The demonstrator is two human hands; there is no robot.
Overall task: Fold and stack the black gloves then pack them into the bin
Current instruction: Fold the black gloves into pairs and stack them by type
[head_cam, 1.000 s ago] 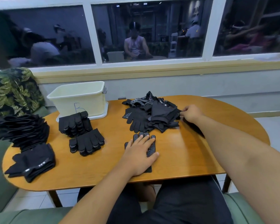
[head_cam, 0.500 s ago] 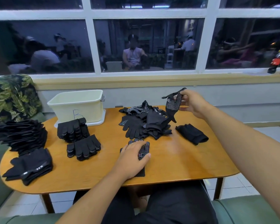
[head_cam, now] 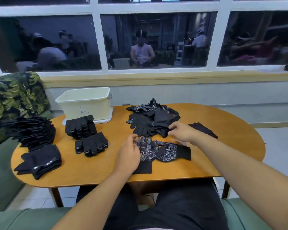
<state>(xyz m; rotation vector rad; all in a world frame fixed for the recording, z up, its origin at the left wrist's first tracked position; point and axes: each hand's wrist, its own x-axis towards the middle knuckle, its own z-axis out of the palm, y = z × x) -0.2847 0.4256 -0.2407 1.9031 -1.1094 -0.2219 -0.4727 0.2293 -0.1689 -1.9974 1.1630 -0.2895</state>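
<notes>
While your left hand (head_cam: 129,155) rests on the left edge of the dotted glove (head_cam: 145,153), fingers bent, I cannot tell whether it pinches the fabric. Your right hand (head_cam: 181,132) hovers just above a second glove (head_cam: 171,151), which lies crosswise and touches the first. Its fingers curl down at the near edge of the loose pile (head_cam: 150,120), and I cannot tell whether they grip anything. Left of your left hand sits the near stack (head_cam: 91,144). Beyond it, the far stack (head_cam: 81,127) stands between you and the bin (head_cam: 85,103). A folded dark piece (head_cam: 203,130) lies just right of your right hand. 2 bigger heaps (head_cam: 32,130) crowd the table (head_cam: 223,155) well off to the left.
</notes>
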